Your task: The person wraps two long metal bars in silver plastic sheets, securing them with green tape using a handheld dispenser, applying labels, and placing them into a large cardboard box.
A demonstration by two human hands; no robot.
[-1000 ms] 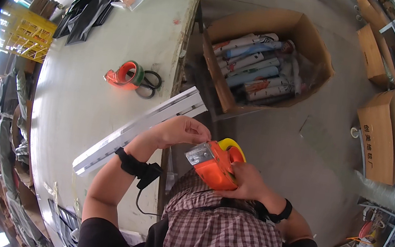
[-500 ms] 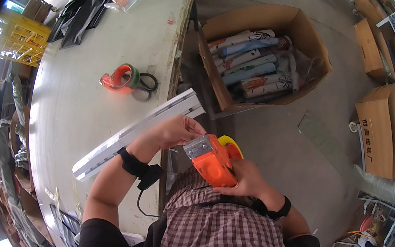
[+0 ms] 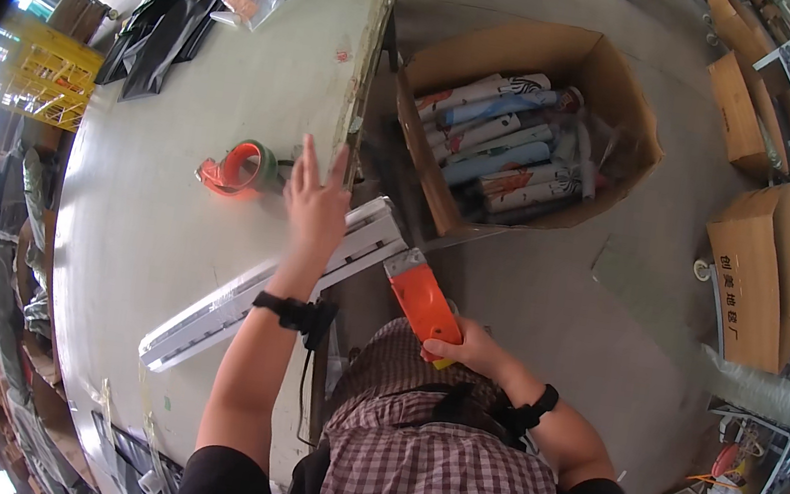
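Within right hand (image 3: 479, 350), orange tool (image 3: 426, 300) partly hidden

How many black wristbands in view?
2: left band around the left wrist; right band around the right wrist. No others visible.

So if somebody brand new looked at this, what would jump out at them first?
Probably the bright orange handheld tool with a metal end, in the grip of the right hand at the picture's centre. Next, the open cardboard box of patterned rolls, right of the pale table. Then the left hand, fingers spread, over the table beside an orange ring-shaped item.
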